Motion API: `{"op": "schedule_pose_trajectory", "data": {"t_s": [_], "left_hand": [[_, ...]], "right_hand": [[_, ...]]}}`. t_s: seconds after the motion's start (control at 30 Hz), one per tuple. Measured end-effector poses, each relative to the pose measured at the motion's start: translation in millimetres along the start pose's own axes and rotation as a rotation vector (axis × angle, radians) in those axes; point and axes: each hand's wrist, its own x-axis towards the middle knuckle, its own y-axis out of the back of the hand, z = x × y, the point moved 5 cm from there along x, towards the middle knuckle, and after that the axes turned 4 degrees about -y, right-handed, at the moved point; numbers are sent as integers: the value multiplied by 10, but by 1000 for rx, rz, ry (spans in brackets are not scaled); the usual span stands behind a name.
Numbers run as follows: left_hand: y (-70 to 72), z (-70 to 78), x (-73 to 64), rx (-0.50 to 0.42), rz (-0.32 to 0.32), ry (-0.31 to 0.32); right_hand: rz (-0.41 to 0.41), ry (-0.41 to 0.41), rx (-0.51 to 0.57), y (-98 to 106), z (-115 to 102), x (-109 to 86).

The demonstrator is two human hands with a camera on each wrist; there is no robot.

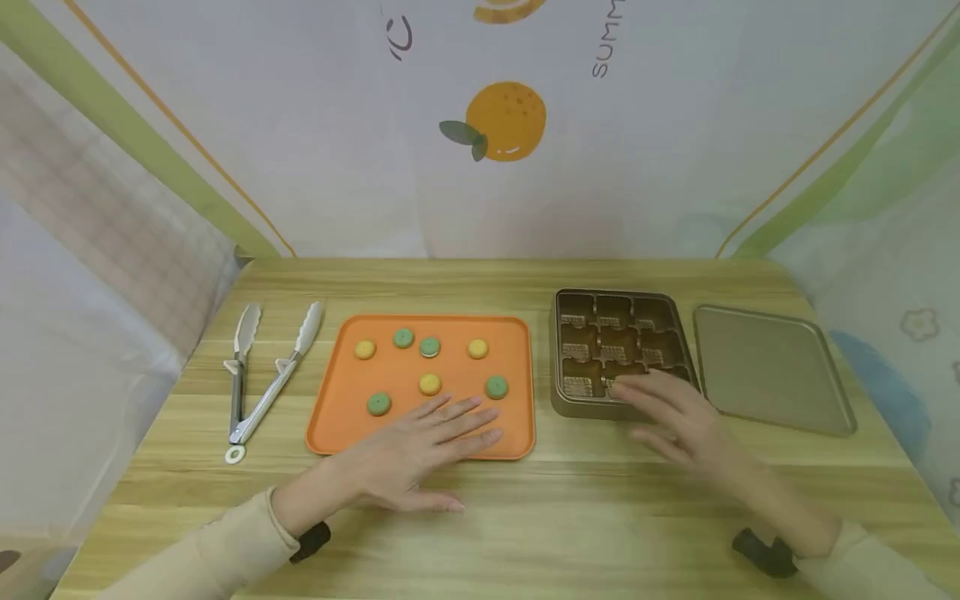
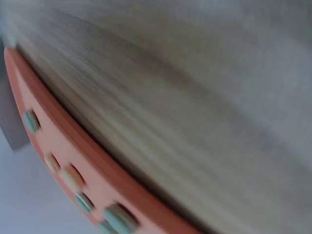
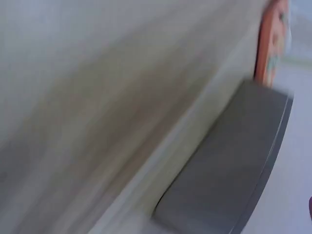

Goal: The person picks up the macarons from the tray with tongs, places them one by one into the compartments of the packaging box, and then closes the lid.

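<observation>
Looking through the head camera from my station, I have both bare hands in sight, neither holding anything. The left hand (image 1: 420,454) reaches over the near edge of the orange tray (image 1: 450,329), palm down, its fingers straight and slightly apart, the thumb held out to the side; whether any fingertip touches the tray, I cannot tell. Seven small round cookies lie on that tray, well spaced except for two green ones sitting close together near the far side: three are yellow, like the yellow cookie (image 1: 430,384) just beyond the left fingers, and four are green, like the green cookie (image 1: 497,387) to the right of it. Over the near rim of the brown box (image 1: 592,408) hangs the right hand (image 1: 686,429), a little blurred, its fingers extended and the thumb apart from them (my right wrist view catches the box's side wall, with a strip of orange tray past it). I count nine compartments in the box, which stands upright to the right of the tray, a gap of table (image 1: 570,517) between them. Just right of the box lies a flat rimmed sheet (image 1: 772,367). Left of the tray rest the tongs (image 1: 266,400), legs spread, ring end toward the person. Behind everything hangs a pale cloth (image 1: 337,125) printed with an orange fruit.
</observation>
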Motion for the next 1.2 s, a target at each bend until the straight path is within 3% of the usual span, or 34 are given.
{"op": "schedule_pose_trajectory", "data": {"t_s": [0.07, 0.2, 0.3, 0.4, 0.47, 0.6, 0.8, 0.97, 1.2], "left_hand": [[25, -48, -77, -46, 53, 101], [86, -191, -317, -139, 223, 342], [115, -338, -556, -217, 392, 536], [134, -486, -803, -291, 562, 708], [140, -572, -957, -332, 647, 799], [166, -714, -1230, -330, 741, 963], [228, -865, -1602, -226, 753, 1194], [280, -980, -1877, -217, 687, 1382], [205, -1170, -2176, -250, 466, 1528]], "right_hand": [[108, -150, 4, 126, 218, -42], [204, -594, 37, 347, 683, -210], [127, -884, 30, 413, 954, -342], [-31, -1036, 23, 397, 1117, -407], [-123, -1088, 58, 361, 1181, -433], [-225, -1131, 115, 291, 1237, -445], [-240, -1108, 137, 236, 1295, -421], [-246, -1088, 129, 223, 1318, -435], [-227, -1084, 134, 202, 1332, -469]]}}
